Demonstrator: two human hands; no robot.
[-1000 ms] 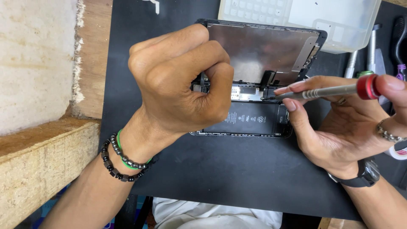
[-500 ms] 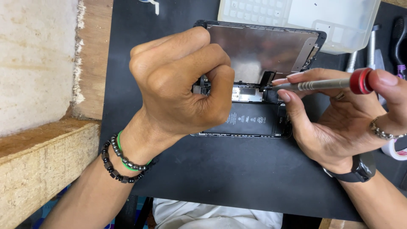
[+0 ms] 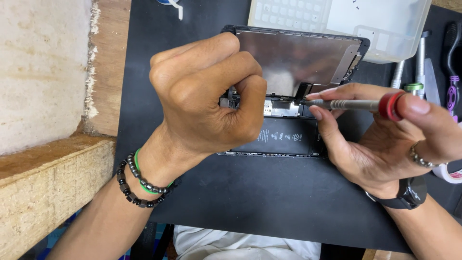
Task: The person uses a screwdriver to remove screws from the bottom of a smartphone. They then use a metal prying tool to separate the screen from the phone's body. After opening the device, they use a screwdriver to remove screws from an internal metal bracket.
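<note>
Phone: opened phone (image 3: 284, 137) flat on black worktop (image 3: 250, 202), screen panel (image 3: 293, 60) hinged up behind.
Left hand (image 3: 202, 103): curled into a fist, pinching phone's top edge.
Right hand (image 3: 385, 139): fingers closed around screwdriver (image 3: 346, 103), tip at the inner board.
Risk: tip slipping could gouge the board; panel dropping could strain its ribbon.

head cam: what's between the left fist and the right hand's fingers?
Head view: the opened phone lies between the left hand and right hand: its dark battery below, a metal bracket above, where the red-capped screwdriver tip points.
</note>
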